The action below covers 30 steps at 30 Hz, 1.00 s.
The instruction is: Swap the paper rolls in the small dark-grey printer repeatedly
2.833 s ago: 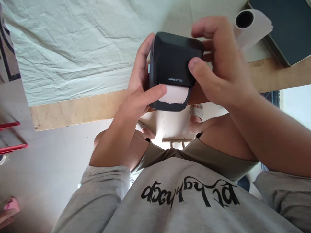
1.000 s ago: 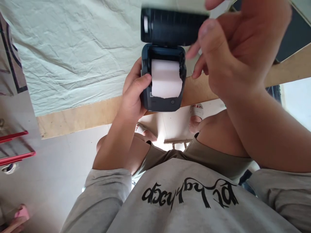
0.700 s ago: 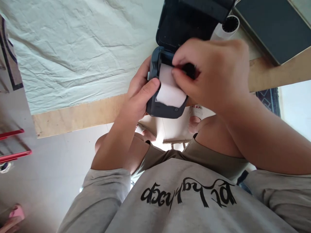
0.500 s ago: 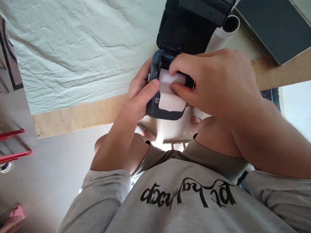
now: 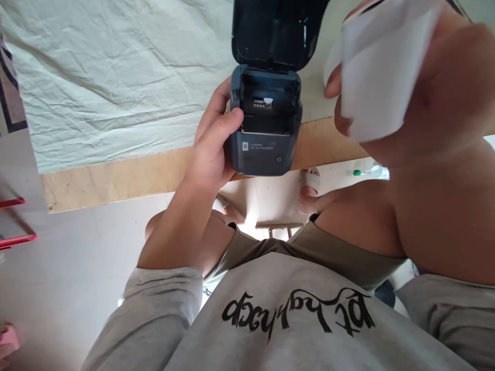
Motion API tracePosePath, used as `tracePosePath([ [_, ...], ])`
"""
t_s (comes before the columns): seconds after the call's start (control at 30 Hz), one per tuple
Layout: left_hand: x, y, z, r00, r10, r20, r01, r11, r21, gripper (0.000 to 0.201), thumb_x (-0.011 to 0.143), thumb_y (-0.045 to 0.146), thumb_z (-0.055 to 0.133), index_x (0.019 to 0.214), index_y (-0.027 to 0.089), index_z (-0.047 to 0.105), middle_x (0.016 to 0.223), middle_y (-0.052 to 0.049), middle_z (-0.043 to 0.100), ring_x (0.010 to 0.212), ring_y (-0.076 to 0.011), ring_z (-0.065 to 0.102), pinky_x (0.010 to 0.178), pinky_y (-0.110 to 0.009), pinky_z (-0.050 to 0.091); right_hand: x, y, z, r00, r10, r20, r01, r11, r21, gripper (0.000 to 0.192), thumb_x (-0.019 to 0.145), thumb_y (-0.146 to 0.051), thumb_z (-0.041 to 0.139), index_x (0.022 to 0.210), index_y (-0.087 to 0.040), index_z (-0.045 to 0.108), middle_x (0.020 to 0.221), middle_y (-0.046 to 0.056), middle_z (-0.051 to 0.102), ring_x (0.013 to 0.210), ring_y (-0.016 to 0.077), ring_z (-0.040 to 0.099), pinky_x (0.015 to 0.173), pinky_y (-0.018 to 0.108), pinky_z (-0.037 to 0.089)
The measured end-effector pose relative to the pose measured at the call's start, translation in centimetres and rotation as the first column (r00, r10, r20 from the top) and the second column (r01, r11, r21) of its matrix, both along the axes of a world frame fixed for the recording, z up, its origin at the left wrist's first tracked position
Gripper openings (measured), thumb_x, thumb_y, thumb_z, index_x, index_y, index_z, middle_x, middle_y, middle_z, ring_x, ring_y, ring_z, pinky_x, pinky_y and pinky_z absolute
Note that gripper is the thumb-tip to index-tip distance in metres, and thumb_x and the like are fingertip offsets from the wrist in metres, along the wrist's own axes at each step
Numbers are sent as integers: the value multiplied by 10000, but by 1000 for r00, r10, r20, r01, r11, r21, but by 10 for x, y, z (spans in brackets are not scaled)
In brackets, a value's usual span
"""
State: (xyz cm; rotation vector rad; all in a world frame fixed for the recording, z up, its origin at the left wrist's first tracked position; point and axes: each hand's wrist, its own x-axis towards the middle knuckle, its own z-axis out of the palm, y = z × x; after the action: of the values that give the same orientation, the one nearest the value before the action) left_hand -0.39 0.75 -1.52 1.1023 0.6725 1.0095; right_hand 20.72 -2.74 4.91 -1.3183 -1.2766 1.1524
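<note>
My left hand point(image 5: 214, 139) is wrapped round the left side of a dark blue handheld label printer point(image 5: 266, 157), its thumb resting on the rim. The black lid point(image 5: 276, 33) is swung up and away from me. Inside the printer, the paper bay point(image 5: 266, 116) shows a small printed sticker and no roll. To the right and higher up, my right hand point(image 5: 444, 98) is closed on a white paper roll point(image 5: 381, 72), whose loose strip hangs toward me. Part of the fingers lies hidden behind the paper.
A wrinkled pale cloth point(image 5: 127, 77) covers the table, with a bare wooden edge point(image 5: 116, 172) toward me. Red metal bars point(image 5: 19, 239) stand at the left. On the floor lies a clear bottle with a green cap point(image 5: 357, 172). My knees are below the table edge.
My right hand has lifted the paper roll out of the printer and carried it up to the right. The printer in my left hand has shifted slightly left and away from me.
</note>
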Motion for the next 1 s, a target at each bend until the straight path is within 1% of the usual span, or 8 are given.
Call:
tracePosePath([
  [0.07,1,0,0,1000,30,-7,-30,999,-21,342,868,444,557,1152,252,557,1083,-20,648,1098,-225,645,931,-387,531,3,3,-7,987,-47,-154,40,998,-50,203,685,-302,571,879,-244,586,759,-8,511,569,101,512,417,263,346],
  [0.13,2,0,3,999,34,-12,-34,999,-37,329,866,431,563,1140,249,561,1085,-19,658,1098,-225,646,961,-390,526,4,5,-16,987,-64,-147,65,998,5,164,727,-324,620,851,-239,555,718,-14,486,526,105,499,395,277,339],
  [0.23,4,-2,9,1000,16,2,-16,998,-66,310,863,411,585,1122,240,576,1107,-28,674,1098,-236,651,963,-392,532,5,4,-30,989,-35,143,10,985,171,220,758,-370,675,845,-238,521,745,-30,546,554,102,532,466,276,408],
  [0.4,7,-4,11,998,68,-5,-68,994,-91,326,847,424,607,1114,238,583,1111,-34,687,1193,-259,626,1016,-395,511,6,4,-39,810,-112,575,-61,960,273,286,745,-476,657,840,-234,539,854,6,617,740,134,523,691,314,421],
  [0.6,6,-5,14,999,43,-2,-43,993,-111,298,866,392,586,1128,250,578,1129,-23,672,1174,-253,636,995,-398,516,5,1,-36,842,-103,530,-65,955,289,294,738,-287,683,985,-268,525,1000,-22,651,803,120,600,666,264,487],
  [0.73,6,-5,15,998,20,54,-13,992,-126,276,887,357,567,1137,240,577,1129,-36,675,1093,-242,647,930,-389,539,6,-1,-38,870,-63,489,-104,946,307,420,765,-144,584,1135,-315,482,1053,-38,652,939,129,648,812,291,547],
  [0.9,5,-5,14,1000,13,27,-10,996,-94,286,875,390,595,1121,243,595,1123,-31,674,1099,-246,642,917,-381,526,7,0,-42,689,-52,723,-100,981,165,576,731,-213,567,1283,-335,461,1070,-13,681,834,214,660,733,381,521],
  [1.0,6,-7,17,999,37,-28,-40,992,-123,277,869,399,587,1107,258,593,1141,-23,668,1141,-256,634,939,-389,533,8,-5,-35,684,-46,728,-141,971,194,628,703,-225,605,1309,-319,469,1223,2,654,956,247,670,761,399,540],
])
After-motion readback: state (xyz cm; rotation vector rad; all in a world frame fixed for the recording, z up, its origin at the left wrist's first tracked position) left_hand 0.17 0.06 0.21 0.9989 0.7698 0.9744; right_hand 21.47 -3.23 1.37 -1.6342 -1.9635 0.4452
